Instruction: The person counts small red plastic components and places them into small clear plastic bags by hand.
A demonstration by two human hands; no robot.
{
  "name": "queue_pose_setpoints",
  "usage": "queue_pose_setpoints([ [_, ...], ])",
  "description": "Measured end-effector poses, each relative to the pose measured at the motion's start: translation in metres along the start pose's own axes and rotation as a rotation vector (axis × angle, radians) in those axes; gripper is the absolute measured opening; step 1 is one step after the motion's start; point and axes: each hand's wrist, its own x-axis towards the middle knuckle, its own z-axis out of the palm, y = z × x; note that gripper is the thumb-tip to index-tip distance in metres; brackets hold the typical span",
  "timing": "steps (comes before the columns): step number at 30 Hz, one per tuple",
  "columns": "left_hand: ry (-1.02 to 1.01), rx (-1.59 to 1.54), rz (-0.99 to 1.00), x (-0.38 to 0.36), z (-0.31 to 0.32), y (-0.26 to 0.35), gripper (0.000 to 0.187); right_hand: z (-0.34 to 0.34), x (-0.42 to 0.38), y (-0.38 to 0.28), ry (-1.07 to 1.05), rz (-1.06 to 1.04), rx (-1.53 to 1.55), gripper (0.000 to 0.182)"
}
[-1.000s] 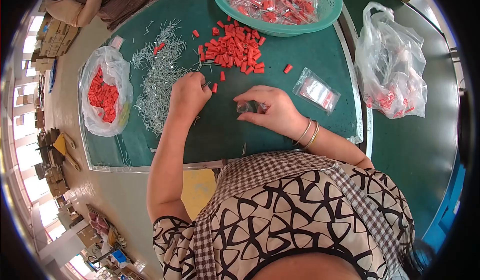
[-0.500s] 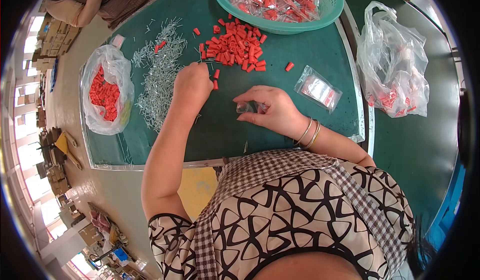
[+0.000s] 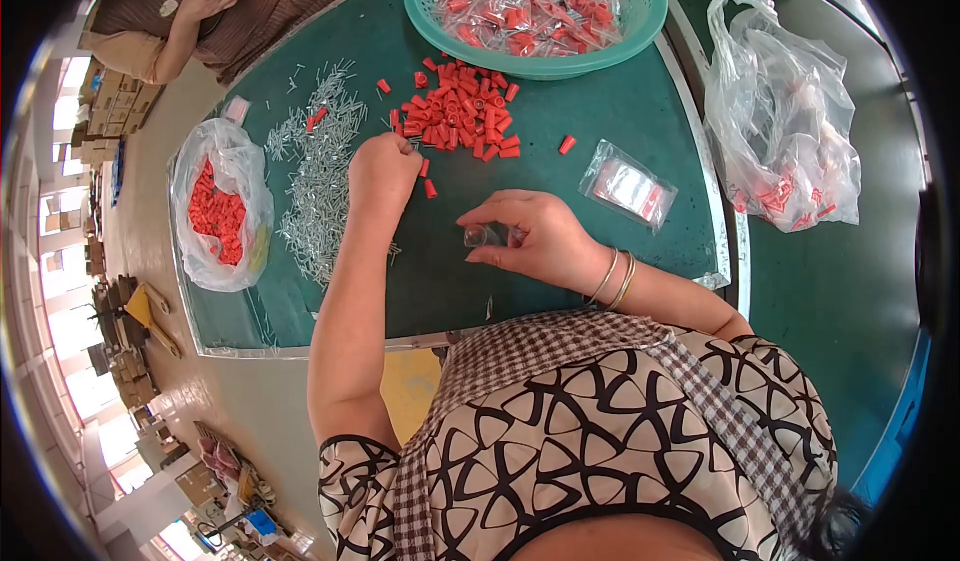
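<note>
Both hands are placed on the green felt surface (image 3: 560, 181). The left hand (image 3: 384, 171) is closed in a pinch at the near edge of the loose pile of red plastic caps (image 3: 462, 114); what it pinches cannot be told. The right hand (image 3: 535, 239), nearer than that pile, pinches a small clear plastic bag (image 3: 484, 236).

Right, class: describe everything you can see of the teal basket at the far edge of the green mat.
The teal basket is round, looks like plastic, and has a slotted, perforated wall under a smooth rolled rim. It sits upright on the green mat, its far side cut off by the picture's edge. It is heaped with small clear packets holding red pieces. The pile of loose red caps lies just in front of it, close to its near wall. Neither of the hands touches it.
</note>
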Motion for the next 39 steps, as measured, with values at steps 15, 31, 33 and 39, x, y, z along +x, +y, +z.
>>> queue_pose_setpoints([
  [15,0.109,0.068,0.349,-0.005,0.005,-0.015,0.011,-0.003,-0.001,-0.001,0.044,-0.018,0.032,0.035],
  [31,0.079,0.288,0.536,0.007,0.007,-0.005,0.008,-0.005,0.003,-0.005,0.026,0.075,0.010,0.036],
  [33,0.071,0.267,0.534,0.009,0.004,-0.005,0.008,-0.006,0.001,-0.003,0.038,0.071,0.004,0.037],
  [39,0.037,-0.632,0.279,-0.064,-0.014,0.013,0.008,-0.010,0.005,-0.001,0.068,0.163,0.055,0.040],
])
